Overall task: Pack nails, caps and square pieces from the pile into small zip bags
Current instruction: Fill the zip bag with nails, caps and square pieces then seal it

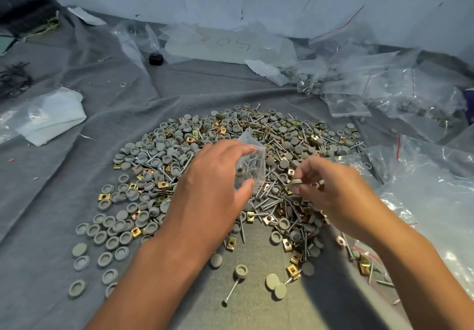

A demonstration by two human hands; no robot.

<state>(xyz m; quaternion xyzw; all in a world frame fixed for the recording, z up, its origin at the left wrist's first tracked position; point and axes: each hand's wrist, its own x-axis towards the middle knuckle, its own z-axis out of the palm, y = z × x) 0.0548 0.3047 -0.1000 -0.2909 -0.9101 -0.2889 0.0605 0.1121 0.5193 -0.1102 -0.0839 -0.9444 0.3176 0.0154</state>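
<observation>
Left hand (pixel 218 175) holds the bag (pixel 250 165) upright, mouth up; right hand (pixel 331 188) pinches what looks like caps (pixel 297 182) just right of it.

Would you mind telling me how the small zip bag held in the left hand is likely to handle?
The zip bag is thin clear film, so probably floppy and crumpling under the left hand. Nails already show inside, so it likely sags bottom-heavy. Their points might pierce it.
</observation>
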